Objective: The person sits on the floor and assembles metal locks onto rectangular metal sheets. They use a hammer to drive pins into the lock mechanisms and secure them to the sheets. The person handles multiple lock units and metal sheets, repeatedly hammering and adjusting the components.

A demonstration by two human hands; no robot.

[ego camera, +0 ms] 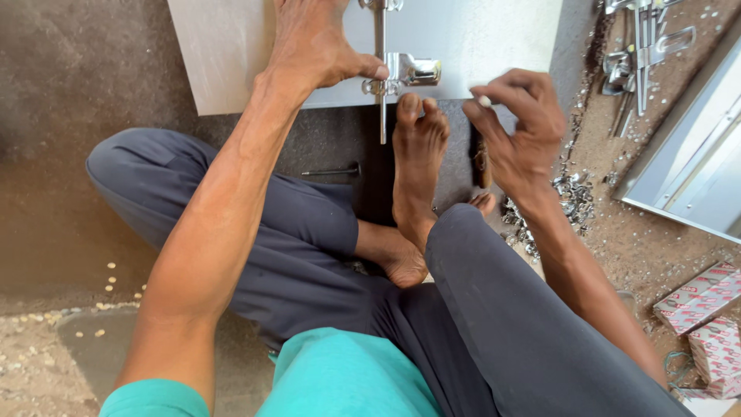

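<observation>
Sitting cross-legged on a gritty concrete floor (pixel 69 85), you wore a teal shirt (pixel 347 378) and dark trousers (pixel 494 324), with your bare foot (pixel 417 154) pointing away from you and its toes resting against the near edge of a flat grey metal sheet (pixel 231 46).

A dark bolt (pixel 332 171) lay on the floor just left of that foot, well short of either hand. A brush with a dark handle (pixel 478 158) lay just right of the foot, beneath your right hand.

Your right hand (pixel 521 127) hovered above the sheet's near right corner, fingers curled narrow, thumb and forefinger pinched on a small pale object (pixel 484 100), too small to identify. It pointed left toward the latch, near it but not touching.

Your left hand (pixel 316 42) lay flat on the sheet, fingers spread wide and holding nothing, its thumb pressed against a shiny metal tower bolt latch (pixel 405 71). The latch's long rod (pixel 382 77) ran straight away from you, its near end overhanging the sheet's edge beside your toes. The left hand was therefore the nearer one, touching the latch from its left side, while the latch lay to the left of your right hand.

Farther right, metal shavings (pixel 571 193) littered the floor, more shiny latches (pixel 644 54) lay in a heap, a metal frame (pixel 695 162) ran diagonally, and red-and-white patterned cartons (pixel 706 297) sat near your right elbow.
</observation>
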